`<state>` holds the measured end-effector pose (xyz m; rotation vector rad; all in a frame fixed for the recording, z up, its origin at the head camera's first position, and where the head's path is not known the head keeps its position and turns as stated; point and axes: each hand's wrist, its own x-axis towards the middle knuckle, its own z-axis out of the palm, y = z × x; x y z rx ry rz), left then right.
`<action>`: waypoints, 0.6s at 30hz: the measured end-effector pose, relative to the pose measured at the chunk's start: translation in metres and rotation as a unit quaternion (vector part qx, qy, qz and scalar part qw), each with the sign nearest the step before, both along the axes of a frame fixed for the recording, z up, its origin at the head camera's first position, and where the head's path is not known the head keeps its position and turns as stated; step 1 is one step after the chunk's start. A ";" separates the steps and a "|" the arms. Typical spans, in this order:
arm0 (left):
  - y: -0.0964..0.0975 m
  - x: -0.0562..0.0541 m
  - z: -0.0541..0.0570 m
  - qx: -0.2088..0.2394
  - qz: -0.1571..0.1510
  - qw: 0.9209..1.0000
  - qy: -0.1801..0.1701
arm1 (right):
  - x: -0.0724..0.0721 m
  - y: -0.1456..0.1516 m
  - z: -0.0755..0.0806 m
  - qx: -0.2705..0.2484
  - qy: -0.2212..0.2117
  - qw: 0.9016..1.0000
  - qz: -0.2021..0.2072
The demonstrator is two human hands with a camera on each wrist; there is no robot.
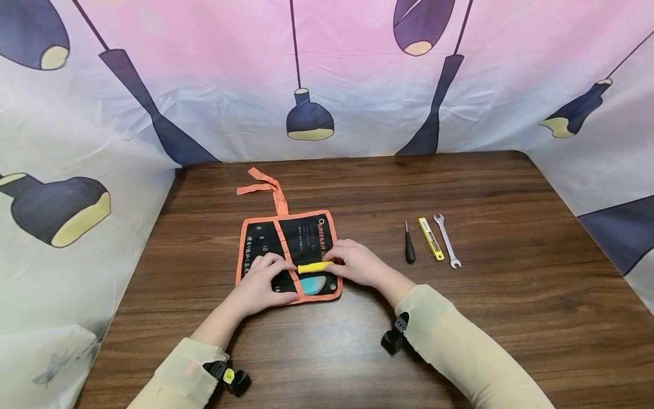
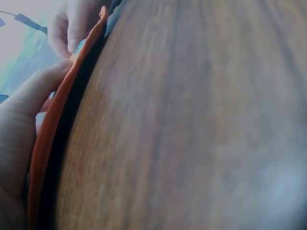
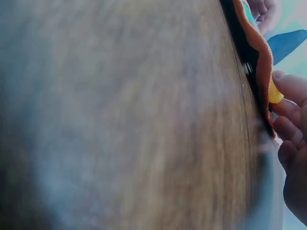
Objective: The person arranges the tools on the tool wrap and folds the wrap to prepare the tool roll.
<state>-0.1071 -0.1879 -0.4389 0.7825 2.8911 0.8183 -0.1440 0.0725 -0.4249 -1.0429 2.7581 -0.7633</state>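
Observation:
A black tool pouch (image 1: 306, 232) with orange trim lies flat on the table. Between thumb and fingers, my right hand (image 1: 357, 262) pinches the right end of a yellow rod-shaped tool (image 1: 313, 267). That tool lies crosswise over the pouch, its left end at the orange pocket strip (image 1: 283, 238). My left hand (image 1: 261, 284) rests on the pouch, fingers and thumb spread along the strip. A teal and grey tool (image 1: 313, 285) sits just below the yellow one, its left part hidden in a pocket. In the right wrist view, the yellow tool's end (image 3: 275, 92) shows at my thumb.
To the right lie a black-handled screwdriver (image 1: 410, 247), a yellow flat tool with a label (image 1: 431, 240) and an open-ended wrench (image 1: 447, 241). Orange ties (image 1: 278, 196) stretch back from the pouch. A patterned cloth (image 1: 357, 113) hangs behind the wooden table (image 1: 357, 187).

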 end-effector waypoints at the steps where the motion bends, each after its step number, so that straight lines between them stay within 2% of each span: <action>1: 0.000 0.000 0.000 0.000 0.001 1.000 -0.001 | 0.000 0.000 0.000 -0.002 0.001 1.000 0.000; 9: -0.001 0.000 0.000 0.006 0.002 1.000 -0.002 | 0.001 -0.002 -0.001 -0.005 0.017 1.000 0.026; 14: -0.001 0.000 0.000 0.015 0.006 1.000 0.009 | -0.001 -0.002 -0.002 -0.002 0.030 0.998 0.049; 18: 0.001 0.001 0.000 0.012 0.010 1.000 0.019 | -0.003 -0.002 -0.004 0.007 0.024 0.998 0.061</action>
